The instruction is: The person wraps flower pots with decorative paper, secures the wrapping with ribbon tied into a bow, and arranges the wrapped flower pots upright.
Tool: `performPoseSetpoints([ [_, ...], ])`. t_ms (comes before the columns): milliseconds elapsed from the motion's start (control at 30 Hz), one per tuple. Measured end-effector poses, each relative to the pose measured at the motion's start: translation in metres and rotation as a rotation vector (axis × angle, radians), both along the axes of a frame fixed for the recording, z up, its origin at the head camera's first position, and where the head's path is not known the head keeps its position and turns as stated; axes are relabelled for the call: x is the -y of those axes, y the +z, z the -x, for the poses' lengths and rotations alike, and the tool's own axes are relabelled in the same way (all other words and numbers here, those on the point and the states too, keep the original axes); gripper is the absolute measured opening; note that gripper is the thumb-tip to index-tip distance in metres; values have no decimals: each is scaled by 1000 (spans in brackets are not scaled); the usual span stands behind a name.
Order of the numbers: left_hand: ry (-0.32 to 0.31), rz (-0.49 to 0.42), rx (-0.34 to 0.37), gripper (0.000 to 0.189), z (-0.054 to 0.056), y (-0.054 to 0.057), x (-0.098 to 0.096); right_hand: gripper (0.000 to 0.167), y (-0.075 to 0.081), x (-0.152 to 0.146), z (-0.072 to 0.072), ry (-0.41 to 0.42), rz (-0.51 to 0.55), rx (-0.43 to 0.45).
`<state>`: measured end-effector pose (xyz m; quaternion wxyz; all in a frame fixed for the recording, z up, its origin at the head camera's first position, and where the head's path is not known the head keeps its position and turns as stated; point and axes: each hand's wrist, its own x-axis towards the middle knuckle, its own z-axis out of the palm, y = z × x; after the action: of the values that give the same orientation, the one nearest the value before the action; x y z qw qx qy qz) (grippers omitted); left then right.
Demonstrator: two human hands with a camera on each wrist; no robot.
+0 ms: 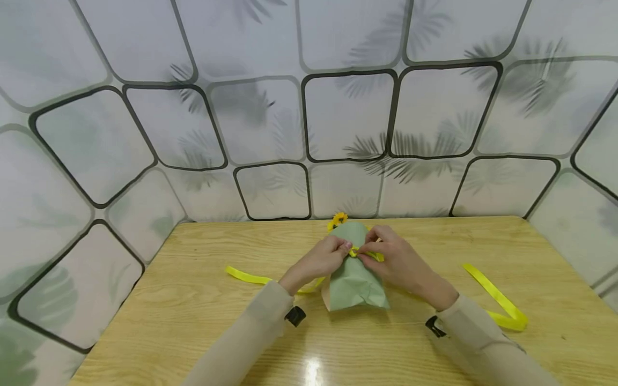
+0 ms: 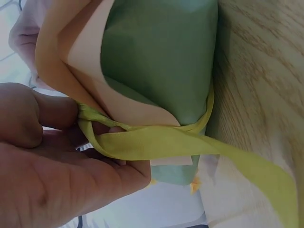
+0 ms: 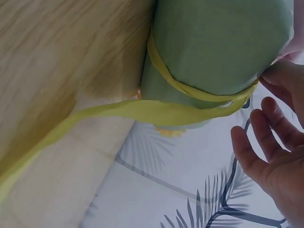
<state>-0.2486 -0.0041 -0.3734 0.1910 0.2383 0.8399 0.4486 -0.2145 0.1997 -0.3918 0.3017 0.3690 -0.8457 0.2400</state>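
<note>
A bouquet wrapped in green paper [image 1: 357,287] lies on the table, its yellow flowers [image 1: 339,218] showing at the far end. Yellow ribbon [image 1: 354,251] passes around the wrapping's middle and crosses on top. My left hand [image 1: 322,258] pinches the ribbon at this crossing; in the left wrist view a loop of ribbon [image 2: 156,142] runs between thumb and fingers. My right hand [image 1: 398,261] pinches the ribbon just right of the crossing. In the right wrist view, the thumb and index finger meet at the ribbon band [image 3: 204,95], with the other fingers [image 3: 249,152] loosely bent.
One long ribbon tail [image 1: 248,276] trails left across the wooden table [image 1: 193,321]; another tail [image 1: 497,295] lies bent at the right. A patterned cloth backdrop [image 1: 347,118] rises behind the table's far edge.
</note>
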Motion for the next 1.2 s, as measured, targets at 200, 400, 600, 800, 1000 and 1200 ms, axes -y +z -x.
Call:
performPoseSetpoints([
  [200, 1, 77, -143, 44, -1, 1, -2, 19, 1, 0, -1, 48, 44, 69],
  [400, 41, 120, -289, 28, -5, 4, -2, 22, 4, -3, -7, 103, 97, 137],
  [600, 28, 85, -439, 18, -9, 1, 2, 25, 3, -10, -12, 139, 96, 184],
  [800, -21, 71, -564, 14, -12, -3, 5, 28, 5, -24, -23, 87, 4, 269],
  [1000, -29, 84, -574, 14, -14, -2, 7, 24, 17, -36, -34, -75, -152, 390],
  [1200, -34, 89, -572, 15, -13, -3, 9, 27, 19, -41, -40, -133, -150, 323],
])
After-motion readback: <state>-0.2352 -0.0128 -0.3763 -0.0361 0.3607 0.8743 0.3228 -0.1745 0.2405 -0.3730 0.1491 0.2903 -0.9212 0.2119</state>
